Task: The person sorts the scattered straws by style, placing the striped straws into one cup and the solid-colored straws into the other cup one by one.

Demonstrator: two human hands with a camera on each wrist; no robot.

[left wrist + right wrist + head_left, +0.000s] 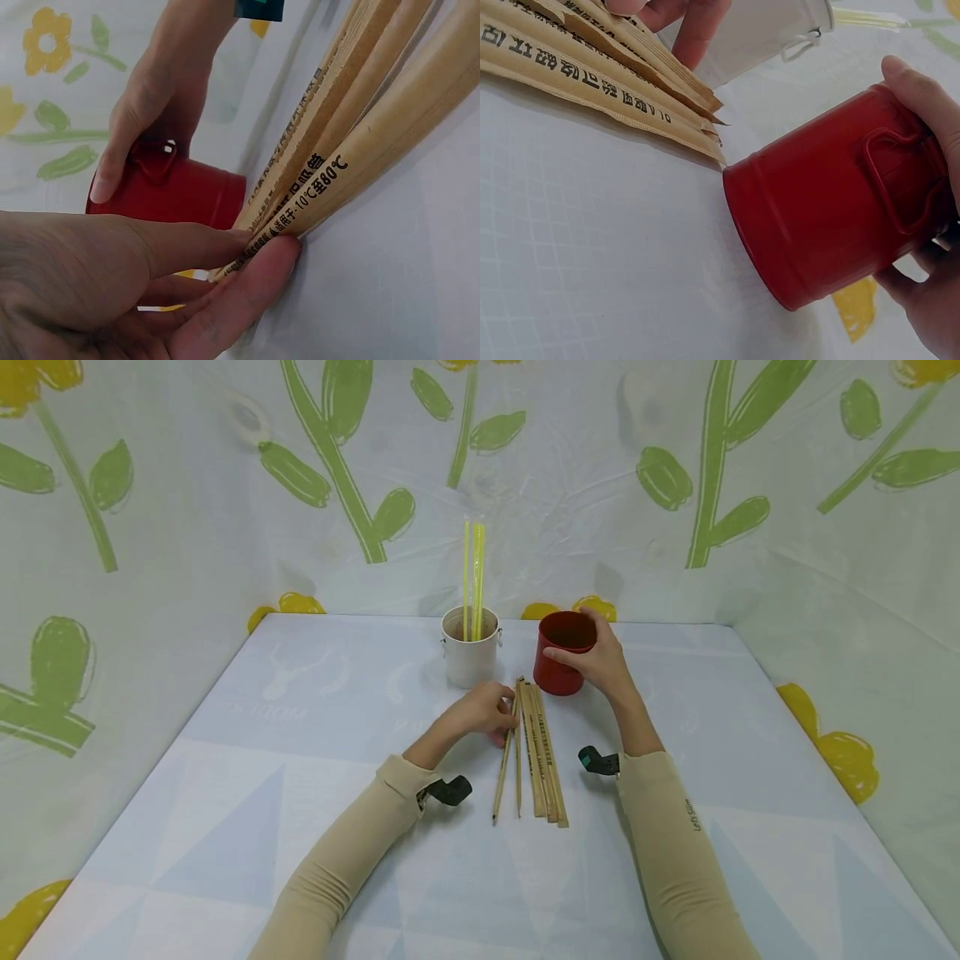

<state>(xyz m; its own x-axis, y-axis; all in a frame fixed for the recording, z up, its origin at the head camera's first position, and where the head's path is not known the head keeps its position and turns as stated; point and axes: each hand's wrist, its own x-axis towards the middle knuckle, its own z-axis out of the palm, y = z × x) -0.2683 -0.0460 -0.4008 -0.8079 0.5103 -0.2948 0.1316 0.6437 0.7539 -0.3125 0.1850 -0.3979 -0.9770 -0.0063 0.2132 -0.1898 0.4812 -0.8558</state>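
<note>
My right hand point(604, 656) holds a small red metal bucket point(817, 202) near its rim, thumb on one side and fingers on the other. In the head view, the red bucket stands upright just beyond the straws. Several paper-wrapped straws point(542, 752) with dark print lie in a loose fan on the table. At their far left end, my left hand point(483, 710) pinches a wrapped straw point(330, 184) between thumb and finger. Part of the left fingers is hidden behind the thumb and straws in the left wrist view.
A white metal bucket point(471, 664) with side handles stands at the back, left of the red one, with yellow straws point(477, 577) upright in it. The pale patterned table point(225, 827) ends at a flowered cloth backdrop point(555, 485).
</note>
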